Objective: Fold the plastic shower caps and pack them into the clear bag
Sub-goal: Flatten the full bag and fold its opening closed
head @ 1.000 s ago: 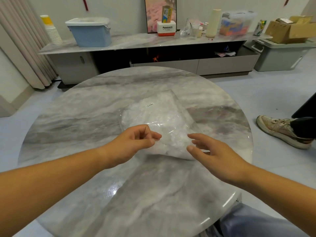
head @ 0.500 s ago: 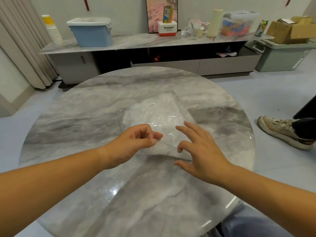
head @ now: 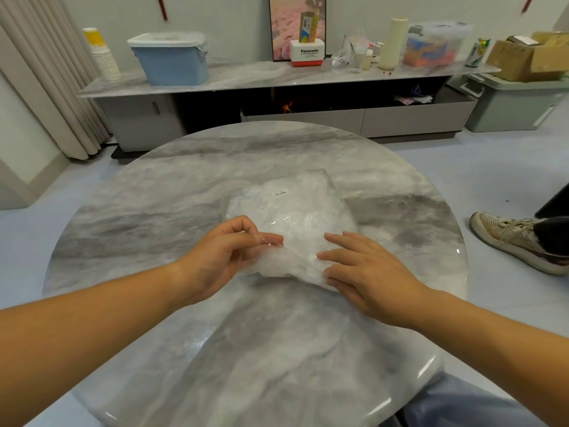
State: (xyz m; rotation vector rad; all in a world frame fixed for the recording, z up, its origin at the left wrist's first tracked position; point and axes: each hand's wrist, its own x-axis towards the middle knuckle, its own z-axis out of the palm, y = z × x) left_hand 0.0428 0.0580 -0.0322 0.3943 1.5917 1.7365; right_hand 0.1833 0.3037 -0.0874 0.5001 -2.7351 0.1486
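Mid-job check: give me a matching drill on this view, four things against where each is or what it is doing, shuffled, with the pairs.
Things:
1 left hand
2 right hand
3 bag
4 blue bin

Places or states:
a stands on the shelf
b lies in the middle of the table
c fingers flat on the bag's near right corner
d pinches the bag's near edge

Pairs: 1-d; 2-c; 3-b; 4-a
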